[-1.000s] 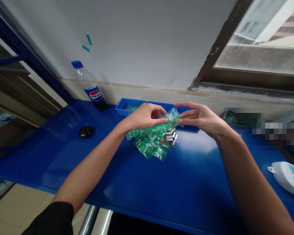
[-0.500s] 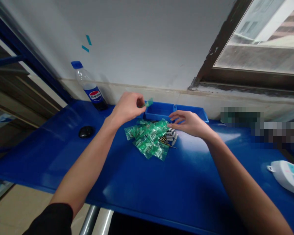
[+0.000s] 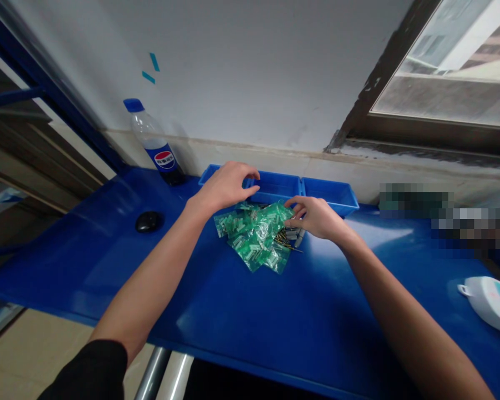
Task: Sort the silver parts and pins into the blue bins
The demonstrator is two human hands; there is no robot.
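Note:
Over the blue bins my left hand (image 3: pixel 233 186) is open, its thumb and fingertips apart with nothing visible between them. Beneath and to its right lies a pile of small clear green plastic bags (image 3: pixel 256 233) with small parts inside. My right hand (image 3: pixel 314 215) is at the pile's right edge, thumb and fingers parted around the corner of a bag; they seem to touch it. Partly under that hand are loose silver cylinders (image 3: pixel 290 233) and thin brass-coloured pins (image 3: pixel 284 241).
Joined blue bins (image 3: pixel 329 194) stand along the wall. A Pepsi bottle (image 3: pixel 162 158) and a black mouse (image 3: pixel 148 221) are on the left of the blue table (image 3: pixel 250 316). A white power strip (image 3: pixel 494 305) lies far right, below a blurred-out patch.
My left hand has opened, and the green bag it held is no longer seen in it. My right hand has moved slightly down, closer to the pile, its fingers more curled.

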